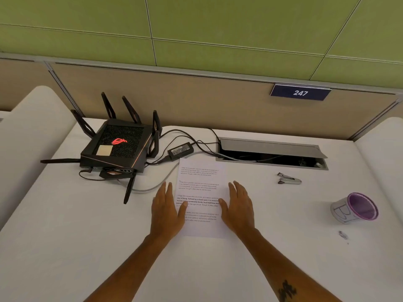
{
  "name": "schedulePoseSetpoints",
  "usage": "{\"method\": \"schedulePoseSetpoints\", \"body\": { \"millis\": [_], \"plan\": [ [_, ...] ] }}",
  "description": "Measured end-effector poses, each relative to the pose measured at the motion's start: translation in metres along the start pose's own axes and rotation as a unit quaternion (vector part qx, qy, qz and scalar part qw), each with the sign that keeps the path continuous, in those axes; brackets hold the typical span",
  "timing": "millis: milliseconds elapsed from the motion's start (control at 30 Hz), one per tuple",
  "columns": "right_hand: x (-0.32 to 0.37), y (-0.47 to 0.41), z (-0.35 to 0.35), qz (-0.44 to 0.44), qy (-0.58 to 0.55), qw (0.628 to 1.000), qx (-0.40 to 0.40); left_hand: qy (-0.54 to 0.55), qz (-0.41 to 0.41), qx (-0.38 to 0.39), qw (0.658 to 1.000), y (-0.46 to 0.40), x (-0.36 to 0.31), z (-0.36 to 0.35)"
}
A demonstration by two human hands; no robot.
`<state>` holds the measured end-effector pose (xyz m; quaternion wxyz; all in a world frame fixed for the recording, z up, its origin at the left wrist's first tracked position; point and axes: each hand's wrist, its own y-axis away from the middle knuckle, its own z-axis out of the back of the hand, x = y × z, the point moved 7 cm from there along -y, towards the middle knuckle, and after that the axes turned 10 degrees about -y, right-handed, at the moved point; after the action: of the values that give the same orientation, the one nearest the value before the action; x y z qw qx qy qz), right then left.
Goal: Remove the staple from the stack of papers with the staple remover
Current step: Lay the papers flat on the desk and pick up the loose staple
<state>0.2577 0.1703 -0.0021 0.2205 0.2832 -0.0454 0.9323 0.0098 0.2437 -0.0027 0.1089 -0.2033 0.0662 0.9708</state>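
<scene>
A stack of printed white papers lies flat on the white desk in front of me. The staple itself is too small to make out. My left hand rests palm down on the stack's left edge, fingers spread, holding nothing. My right hand lies palm down on the stack's right edge, also empty. The metal staple remover sits on the desk to the right of the papers, beyond my right hand and apart from it.
A black router with antennas and its power brick with cables occupy the far left. An open cable hatch is set into the desk behind the remover. A purple-rimmed cup lies on its side at the right.
</scene>
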Motion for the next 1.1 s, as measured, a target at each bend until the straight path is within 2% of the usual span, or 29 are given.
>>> {"method": "schedulePoseSetpoints", "body": {
  "millis": [167, 600, 900, 967, 1100],
  "plan": [
    [-0.012, 0.019, 0.011, 0.049, 0.040, 0.998, -0.008, -0.036, -0.071, -0.003, 0.997, 0.024, -0.019, -0.008],
    [-0.095, 0.087, 0.079, 0.048, 0.080, 0.995, -0.023, -0.092, -0.143, 0.036, 0.985, 0.098, -0.098, -0.052],
    [-0.187, 0.129, 0.136, 0.000, 0.089, 0.995, -0.045, -0.093, -0.189, 0.077, 0.975, 0.145, -0.188, -0.096],
    [-0.255, 0.146, 0.157, -0.045, 0.089, 0.994, -0.039, -0.103, -0.216, 0.121, 0.963, 0.171, -0.242, -0.139],
    [-0.290, 0.154, 0.165, -0.062, 0.092, 0.993, -0.032, -0.113, -0.222, 0.134, 0.959, 0.181, -0.263, -0.161]
  ]
}}
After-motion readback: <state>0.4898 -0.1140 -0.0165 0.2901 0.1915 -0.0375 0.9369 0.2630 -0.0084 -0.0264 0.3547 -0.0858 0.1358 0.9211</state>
